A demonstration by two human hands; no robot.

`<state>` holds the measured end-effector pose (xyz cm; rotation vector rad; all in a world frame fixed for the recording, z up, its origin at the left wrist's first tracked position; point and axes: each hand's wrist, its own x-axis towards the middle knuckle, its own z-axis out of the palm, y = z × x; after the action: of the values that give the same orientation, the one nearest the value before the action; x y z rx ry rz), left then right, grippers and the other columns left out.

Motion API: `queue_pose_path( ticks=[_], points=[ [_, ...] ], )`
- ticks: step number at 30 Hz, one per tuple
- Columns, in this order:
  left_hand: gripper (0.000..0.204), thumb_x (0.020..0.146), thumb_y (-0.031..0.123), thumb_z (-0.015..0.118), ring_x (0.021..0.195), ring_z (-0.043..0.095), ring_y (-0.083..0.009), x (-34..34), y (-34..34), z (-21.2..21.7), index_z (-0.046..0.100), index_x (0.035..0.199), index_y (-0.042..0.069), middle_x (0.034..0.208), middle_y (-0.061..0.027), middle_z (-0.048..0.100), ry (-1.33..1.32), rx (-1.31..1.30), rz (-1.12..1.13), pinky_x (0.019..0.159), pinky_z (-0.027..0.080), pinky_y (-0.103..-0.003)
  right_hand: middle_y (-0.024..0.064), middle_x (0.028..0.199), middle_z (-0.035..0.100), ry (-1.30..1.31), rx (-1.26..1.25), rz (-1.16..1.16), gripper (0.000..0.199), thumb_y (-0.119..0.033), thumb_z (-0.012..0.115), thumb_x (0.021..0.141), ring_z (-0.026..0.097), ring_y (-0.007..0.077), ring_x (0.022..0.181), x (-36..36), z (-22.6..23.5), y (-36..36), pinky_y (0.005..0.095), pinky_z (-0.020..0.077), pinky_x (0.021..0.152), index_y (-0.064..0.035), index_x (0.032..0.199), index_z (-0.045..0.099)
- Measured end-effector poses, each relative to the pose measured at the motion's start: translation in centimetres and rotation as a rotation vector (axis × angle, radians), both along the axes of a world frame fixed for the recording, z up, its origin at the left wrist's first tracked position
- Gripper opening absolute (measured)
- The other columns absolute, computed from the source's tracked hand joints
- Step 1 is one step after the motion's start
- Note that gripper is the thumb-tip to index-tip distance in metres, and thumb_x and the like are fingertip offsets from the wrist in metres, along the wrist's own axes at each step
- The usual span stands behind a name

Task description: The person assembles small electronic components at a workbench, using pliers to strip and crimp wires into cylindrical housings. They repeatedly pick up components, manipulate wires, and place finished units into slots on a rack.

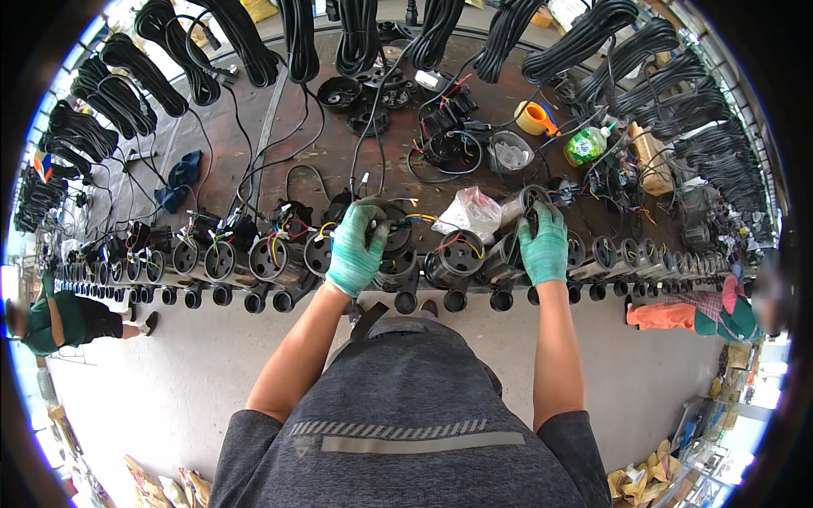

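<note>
My left hand (356, 245), in a green knit glove, has its fingers curled at the wired end of a black cylindrical housing (396, 244). What lies between those fingers is mostly hidden. Coloured wires (421, 218) stick out just right of it. My right hand (543, 244), gloved alike, is closed around the rim of a dark tubular housing (514, 206) that lies tilted above the row. Between my hands stands another round black housing (455, 256) with yellow and blue wires, and behind it a white plastic bag (471, 213).
Coiled black cables (357, 38) line the far edge. On the table lie loose round black parts (340, 93), a grey cup (510, 153), a yellow tape roll (533, 118), a green bottle (586, 146) and a dark blue cloth (180, 179). Co-workers stand at far left (63, 320) and right (703, 311).
</note>
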<state>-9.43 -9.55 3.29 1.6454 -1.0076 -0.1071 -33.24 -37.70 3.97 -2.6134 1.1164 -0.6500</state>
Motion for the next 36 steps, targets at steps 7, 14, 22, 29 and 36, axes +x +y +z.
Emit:
queue_pose_path(
  ticks=[7, 14, 22, 29, 36],
  points=[
    [0.046, 0.091, -0.009, 0.067, 0.104, 0.069, -0.0318, -0.5, -1.2, 0.7, 0.064, 0.135, 0.005, 0.121, -0.0158, 0.07, 0.039, -0.016, 0.012, 0.092, 0.056, -0.039, 0.0128, 0.118, 0.077, -0.412, 0.905, 0.365, 0.04, -0.016, 0.078, 0.098, 0.071, 0.0168, 0.099, 7.1, -0.8, 10.0, 0.032, 0.0576, 0.088, -0.0002, 0.133, 0.067],
    [0.027, 0.092, -0.005, 0.068, 0.114, 0.066, -0.0343, 0.1, -0.4, 1.7, 0.073, 0.118, 0.001, 0.116, -0.0165, 0.068, -0.025, 0.057, -0.092, 0.1, 0.053, -0.04, 0.0151, 0.098, 0.079, -0.33, 0.843, 0.277, 0.026, -0.015, 0.077, 0.098, 0.071, 0.0198, 0.084, 10.6, 0.8, 12.4, 0.0345, 0.0564, 0.079, 0.0024, 0.116, 0.074],
    [0.02, 0.088, 0.005, 0.072, 0.112, 0.066, -0.0426, 0.2, -0.5, 2.4, 0.075, 0.107, 0.001, 0.103, -0.0181, 0.072, -0.091, 0.153, -0.051, 0.099, 0.054, -0.05, 0.0098, 0.087, 0.078, -0.224, 0.74, 0.216, 0.02, -0.012, 0.075, 0.099, 0.066, 0.0127, 0.075, 9.2, 0.5, 14.0, 0.032, 0.0523, 0.068, 0.0024, 0.113, 0.074],
    [0.017, 0.089, 0.004, 0.068, 0.117, 0.063, -0.047, 0.0, -0.8, 2.4, 0.075, 0.105, 0.002, 0.106, -0.0183, 0.074, -0.208, 0.144, -0.017, 0.107, 0.05, -0.052, 0.0132, 0.087, 0.077, -0.366, 0.562, 0.312, 0.022, -0.01, 0.079, 0.095, 0.069, 0.0161, 0.074, 8.5, 0.3, 16.7, 0.034, 0.0548, 0.069, 0.002, 0.113, 0.073],
    [0.019, 0.088, 0.003, 0.067, 0.115, 0.063, -0.0459, 1.0, -0.4, 2.5, 0.075, 0.105, 0.004, 0.106, -0.0187, 0.072, -0.154, 0.165, -0.079, 0.106, 0.05, -0.052, 0.0126, 0.097, 0.069, -0.28, -0.048, 0.502, 0.016, -0.01, 0.076, 0.091, 0.071, 0.0341, 0.083, 9.8, 2.1, 16.1, 0.0435, 0.0589, 0.071, -0.0057, 0.106, 0.071]
  ],
)
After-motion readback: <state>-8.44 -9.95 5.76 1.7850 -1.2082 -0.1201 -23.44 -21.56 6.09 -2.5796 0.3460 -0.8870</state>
